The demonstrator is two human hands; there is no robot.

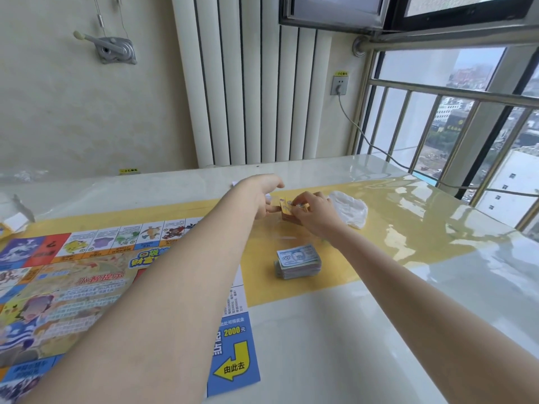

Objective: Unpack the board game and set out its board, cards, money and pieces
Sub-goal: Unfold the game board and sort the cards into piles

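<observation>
The colourful game board (87,287) lies unfolded on the left of the table. A stack of play money (298,261) with a blue note on top sits to its right. Farther back, both hands meet at a small orange deck of cards (287,211). My left hand (259,196) holds the deck's left side with curled fingers. My right hand (313,211) pinches the top cards from the right. The lower part of the deck is hidden behind my right hand.
A crumpled clear plastic bag (350,211) lies just right of my right hand. A white piece of packaging (14,223) sits at the far left edge. A radiator (250,97) and a railed window (452,126) stand behind the glossy table (364,330).
</observation>
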